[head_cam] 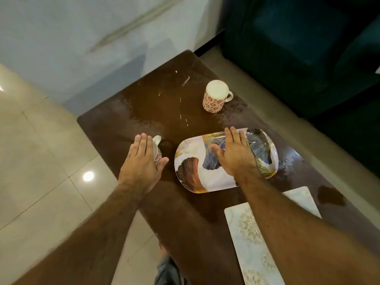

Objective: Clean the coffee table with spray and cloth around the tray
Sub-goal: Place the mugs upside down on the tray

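Observation:
A dark brown coffee table [156,103] runs from the far corner toward me, with wet patches and pale streaks on its top. An oval white tray [191,171] with leaf patterns lies in the middle. My right hand [236,155] is over the tray with straight fingers, palm down. My left hand [141,159] is against a white mug with red flowers [158,153] at the table's left edge, fingers straight, thumb beside it. A second flowered mug [216,97] stands upright further back. No spray bottle or cloth is in view.
Two pale patterned mats [250,239] lie on the near right part of the table. A dark stain [331,195] marks the right edge. A dark green sofa [308,48] stands beyond the table. Beige tiled floor [41,161] lies to the left.

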